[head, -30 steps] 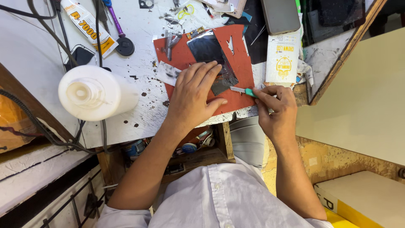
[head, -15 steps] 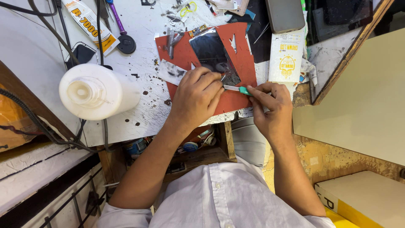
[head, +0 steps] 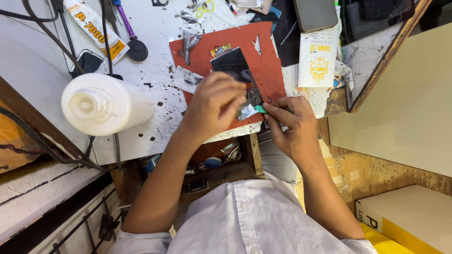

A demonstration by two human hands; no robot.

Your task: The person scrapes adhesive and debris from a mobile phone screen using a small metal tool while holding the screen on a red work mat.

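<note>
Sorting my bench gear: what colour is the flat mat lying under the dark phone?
Red: the flat work mat, seen in the head view.

Glossy black glass phone [head: 233, 66]; matt red rubbery mat [head: 268, 70]; smooth white plastic bottle [head: 106, 103].

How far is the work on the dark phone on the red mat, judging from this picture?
Done: the dark phone lies flat on the red mat, and small loose parts lie above it. In hand: the left hand pinches a silvery piece at the phone's near end, while the right hand holds a green-tipped tool against it. Left: the piece is not yet free or set aside, and the glue tube lies untouched.
</note>
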